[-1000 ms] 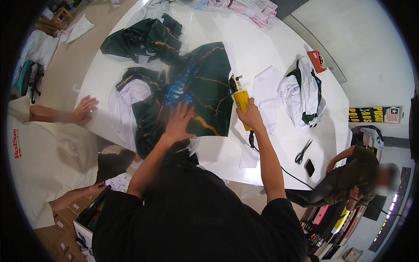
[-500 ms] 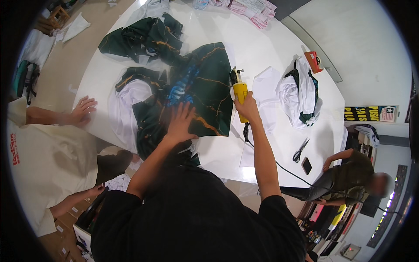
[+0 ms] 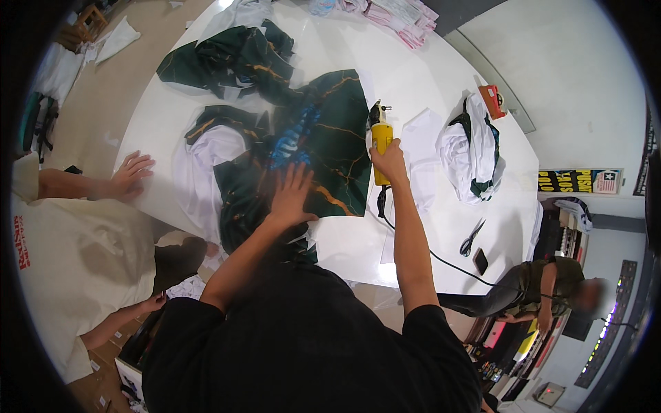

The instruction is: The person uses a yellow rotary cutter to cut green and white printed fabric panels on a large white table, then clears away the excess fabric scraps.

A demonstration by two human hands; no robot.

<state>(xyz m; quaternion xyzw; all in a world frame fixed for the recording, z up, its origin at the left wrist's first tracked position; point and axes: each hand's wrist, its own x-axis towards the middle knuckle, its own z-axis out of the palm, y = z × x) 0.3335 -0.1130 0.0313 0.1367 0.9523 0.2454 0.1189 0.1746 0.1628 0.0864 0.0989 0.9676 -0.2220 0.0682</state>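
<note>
1. Near the centre of the frame, we see the dark green printed fabric (image 3: 342,134) spread on the white tabletop (image 3: 354,248), its right edge just beside the head of the yellow corded cutter (image 3: 381,141); whether blade and cloth touch, we cannot tell.
2. We judge that the cloth could creep or pucker under uneven pressure, since rumpled folds lie left of its flat part.
3. The black cord (image 3: 451,266), trailing toward the lower right, could tug the tool askew if it snagged on the tabletop's rim.
4. The white cloth piece (image 3: 420,131), right of the cutter, could be nicked if the blade strayed.
5. We find the left hand (image 3: 291,197) palm down on the fabric, fingers spread wide and pointing up the frame, grasping nothing.
6. The right hand (image 3: 390,162) is wrapped around the cutter's body, its forearm rising nearly straight from lower right.
</note>
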